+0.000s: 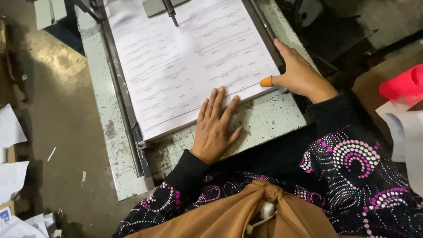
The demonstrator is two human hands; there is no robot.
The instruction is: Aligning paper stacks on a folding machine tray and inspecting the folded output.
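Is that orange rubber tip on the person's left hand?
No, the orange finger cot sits on the right hand; the left hand is bare.

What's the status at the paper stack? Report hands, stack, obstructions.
Left hand flat, open, fingertips on paper stack. Right hand at stack's right edge, orange thumb cot on the corner. Stack squared against metal side guide. Nothing lying on the sheets.
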